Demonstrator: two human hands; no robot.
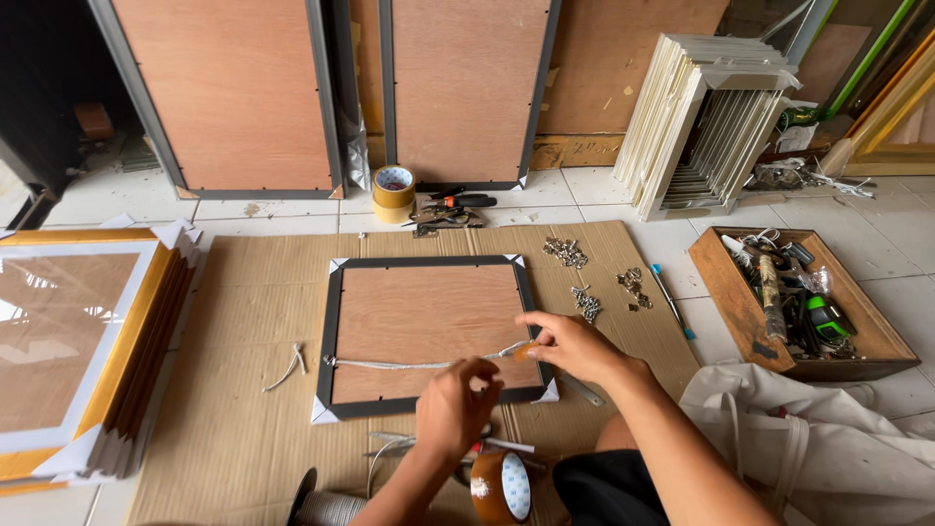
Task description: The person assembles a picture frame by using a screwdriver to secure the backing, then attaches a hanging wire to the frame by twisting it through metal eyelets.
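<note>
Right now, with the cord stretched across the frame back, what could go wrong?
1. The cord looks taut between the left hand and right hand; a slip could whip it loose.
2. The hardware piles lie close to the right hand and could scatter.

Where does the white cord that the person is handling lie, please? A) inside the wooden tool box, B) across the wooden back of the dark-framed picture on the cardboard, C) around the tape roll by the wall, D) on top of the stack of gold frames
B: the white cord stretches across the backing board of the dark frame, from its left rail toward the right hand, with the left hand over it.
</note>
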